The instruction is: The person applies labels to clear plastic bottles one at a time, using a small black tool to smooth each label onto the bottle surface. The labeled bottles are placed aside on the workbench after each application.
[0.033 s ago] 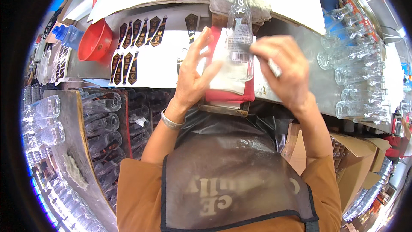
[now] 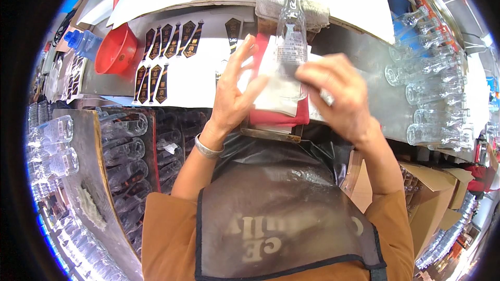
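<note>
A clear glass bottle [image 2: 291,34] lies on its back with its neck pointing away from me, on a white cloth over a red cloth [image 2: 271,117]. Small dark print and a label area show on its side. Beside the bottle's left, my left hand [image 2: 234,86] is open, fingers spread and apart from each other. My right hand [image 2: 338,93], blurred by motion, curls its fingers over the bottle's lower part. A dark flat piece [image 2: 288,70] shows at its fingertips against the bottle; its exact kind is unclear. Something whitish [image 2: 326,97] shows under the same palm.
Dark tie-shaped labels [image 2: 159,83] lie in rows on a white sheet to the left. A red bowl [image 2: 117,49] stands beyond them. Clear bottles [image 2: 437,93] line the right side; more fill a rack [image 2: 97,156] at lower left. An open cardboard box [image 2: 429,187] sits at lower right.
My right hand has shifted slightly left and nearer, and the dark piece has moved left across the bottle's barcode area. My left hand and the bottle stay nearly where they were.
</note>
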### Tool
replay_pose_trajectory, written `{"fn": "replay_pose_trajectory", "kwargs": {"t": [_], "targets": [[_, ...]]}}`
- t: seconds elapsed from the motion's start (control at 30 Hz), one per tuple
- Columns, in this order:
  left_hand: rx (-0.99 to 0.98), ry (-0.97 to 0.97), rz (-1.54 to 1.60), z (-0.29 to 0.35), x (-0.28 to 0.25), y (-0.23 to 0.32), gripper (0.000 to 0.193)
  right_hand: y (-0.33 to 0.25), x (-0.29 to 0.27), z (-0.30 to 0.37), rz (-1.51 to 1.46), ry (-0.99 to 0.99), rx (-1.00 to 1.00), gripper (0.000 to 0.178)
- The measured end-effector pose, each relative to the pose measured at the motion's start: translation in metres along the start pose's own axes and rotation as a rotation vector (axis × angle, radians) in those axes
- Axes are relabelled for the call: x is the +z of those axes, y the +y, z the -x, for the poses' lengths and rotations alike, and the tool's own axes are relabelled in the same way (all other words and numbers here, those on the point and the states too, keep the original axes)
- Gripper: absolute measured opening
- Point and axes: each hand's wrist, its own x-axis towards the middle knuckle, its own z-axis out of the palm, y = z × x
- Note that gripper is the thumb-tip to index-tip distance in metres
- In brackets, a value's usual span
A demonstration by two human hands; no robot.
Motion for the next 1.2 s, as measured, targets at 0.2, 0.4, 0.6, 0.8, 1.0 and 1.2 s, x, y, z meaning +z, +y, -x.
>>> {"fn": "replay_pose_trajectory", "kwargs": {"t": [0.2, 0.4, 0.6, 0.8, 1.0, 1.2], "targets": [[-0.061, 0.009, -0.046, -0.005, 0.012, 0.004, 0.09, 0.01, -0.006, -0.026, -0.086, -0.08, 0.155, 0.025], [0.016, -0.119, -0.223, 0.0, 0.018, 0.008, 0.115, 0.028, -0.013, -0.071, 0.019, -0.172, 0.207, 0.023], [0.052, -0.056, -0.337, 0.013, 0.031, 0.002, 0.125, 0.03, -0.006, -0.085, 0.262, -0.143, -0.009, 0.02], [0.221, 0.044, -0.449, 0.015, 0.04, 0.008, 0.13, 0.038, 0.002, -0.092, 0.365, -0.041, -0.029, 0.005], [0.294, -0.009, -0.439, 0.014, 0.028, -0.009, 0.133, -0.01, 0.008, -0.05, 0.056, -0.411, -0.074, 0.019], [0.048, -0.111, -0.31, 0.011, 0.017, 0.003, 0.127, 0.027, 0.002, -0.042, 0.099, -0.099, 0.029, 0.025]]}}
